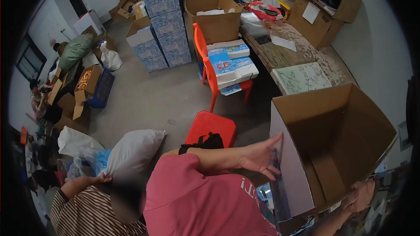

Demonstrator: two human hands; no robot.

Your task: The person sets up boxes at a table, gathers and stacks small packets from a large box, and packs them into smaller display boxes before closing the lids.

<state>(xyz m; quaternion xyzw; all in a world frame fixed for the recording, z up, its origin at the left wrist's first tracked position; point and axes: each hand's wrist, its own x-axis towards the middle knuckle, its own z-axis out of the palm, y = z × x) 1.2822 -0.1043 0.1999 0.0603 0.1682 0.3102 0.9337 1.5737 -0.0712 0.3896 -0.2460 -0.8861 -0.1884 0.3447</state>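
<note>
A large cardboard box (292, 161) stands open at the right, its brown inside bare apart from the folded bottom flaps. My left hand (262, 159), with a dark band on the wrist, is at the box's left outer side, fingers spread and holding nothing. At the near right corner of the same box, my right hand (361, 196) has its fingers curled round the edge. Part of a blue printed pack (264, 191) shows between my pink shirt and the box.
A red stool (211, 127) is beside my left arm. Beyond it, a red chair (211, 78) bears blue-and-white packs. A worn table (280, 57) runs along the right wall. Stacked blue cartons (168, 17) stand behind. A person in stripes (89, 212) holds a white sack (135, 150) at lower left.
</note>
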